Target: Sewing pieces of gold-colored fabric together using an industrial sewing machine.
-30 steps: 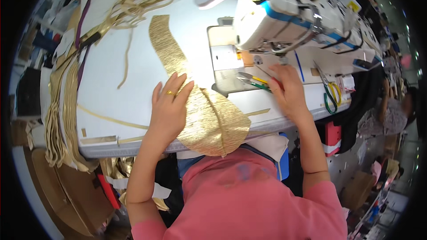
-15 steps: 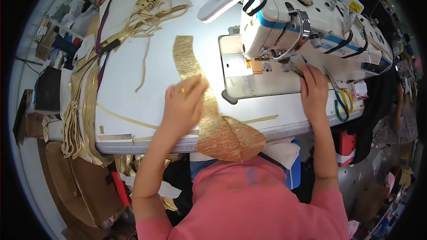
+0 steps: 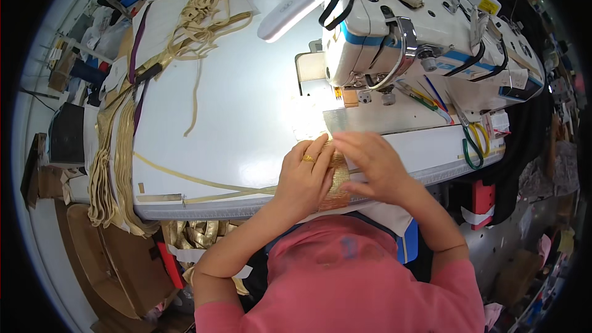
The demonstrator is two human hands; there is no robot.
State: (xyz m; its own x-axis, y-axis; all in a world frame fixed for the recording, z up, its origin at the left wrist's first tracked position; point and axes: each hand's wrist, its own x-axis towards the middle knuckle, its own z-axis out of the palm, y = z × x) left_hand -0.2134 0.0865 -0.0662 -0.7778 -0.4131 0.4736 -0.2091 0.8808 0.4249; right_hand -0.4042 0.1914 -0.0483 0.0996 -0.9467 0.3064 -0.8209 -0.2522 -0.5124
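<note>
A shiny gold fabric piece (image 3: 336,182) lies at the near edge of the white table, in front of the sewing machine (image 3: 382,43). My left hand (image 3: 303,176), with a ring on one finger, presses its closed fingers on the fabric's left side. From the right, my right hand (image 3: 376,169) reaches over the fabric with its fingers stretched out and the thumb apart. Both hands' fingertips nearly meet at the fabric's upper end. Glare and the hands hide part of the cloth.
Scissors with green and yellow handles (image 3: 475,142) lie at the right, near pens and tweezers-like tools (image 3: 425,98). Gold strips (image 3: 206,9) are heaped at the back left, and more hang over the left edge (image 3: 123,160). A narrow gold strip (image 3: 203,179) runs along the front.
My right hand has left the tools beside the machine and come over to the fabric. My left hand has moved right and nearer to me; the fabric has shifted right with it.
</note>
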